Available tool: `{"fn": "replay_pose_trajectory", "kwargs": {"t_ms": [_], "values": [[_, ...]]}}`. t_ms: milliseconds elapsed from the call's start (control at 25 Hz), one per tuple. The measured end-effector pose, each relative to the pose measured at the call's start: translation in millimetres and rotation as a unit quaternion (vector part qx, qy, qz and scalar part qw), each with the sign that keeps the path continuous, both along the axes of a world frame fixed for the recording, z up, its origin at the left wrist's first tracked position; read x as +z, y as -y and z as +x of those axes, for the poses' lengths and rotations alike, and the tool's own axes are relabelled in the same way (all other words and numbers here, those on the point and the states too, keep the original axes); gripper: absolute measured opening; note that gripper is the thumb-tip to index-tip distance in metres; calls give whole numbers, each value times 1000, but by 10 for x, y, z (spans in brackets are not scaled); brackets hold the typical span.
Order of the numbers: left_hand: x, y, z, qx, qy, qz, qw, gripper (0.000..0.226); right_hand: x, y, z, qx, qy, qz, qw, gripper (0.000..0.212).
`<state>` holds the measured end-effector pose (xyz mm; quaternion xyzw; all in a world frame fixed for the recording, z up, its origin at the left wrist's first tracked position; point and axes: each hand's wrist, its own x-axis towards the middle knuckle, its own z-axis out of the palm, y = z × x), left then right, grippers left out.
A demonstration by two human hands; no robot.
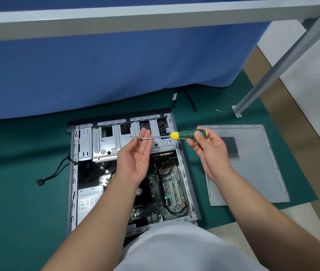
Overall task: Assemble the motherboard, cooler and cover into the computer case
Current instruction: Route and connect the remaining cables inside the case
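Observation:
The open computer case (73,173) lies flat on a green mat, with the motherboard (171,184) seated inside at its right half. My right hand (209,151) grips the green and yellow handle of a screwdriver (186,134), held level above the case. Its metal shaft points left to my left hand (135,159), which is palm up with thumb and forefinger pinching a small screw (139,138) at the tip. The grey side cover (252,169) lies flat on the mat to the right of the case. No cooler can be made out.
A silver drive cage (104,145) fills the case's far end, a power supply (86,202) its near left. A black cable with a plug (40,181) trails left. Blue cloth (116,71) hangs behind; a metal frame leg (239,108) stands at the right. Small screws (218,110) lie near it.

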<state>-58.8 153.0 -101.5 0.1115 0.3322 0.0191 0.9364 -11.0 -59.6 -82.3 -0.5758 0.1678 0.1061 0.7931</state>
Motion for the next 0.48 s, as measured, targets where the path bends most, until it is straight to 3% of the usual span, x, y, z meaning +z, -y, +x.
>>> {"fn": "replay_pose_trajectory", "kwargs": {"t_ms": [480], "values": [[-83,-24,0,-29,-1,20,999,11,29,1,-23,-4,6,-12,1000,19]]}}
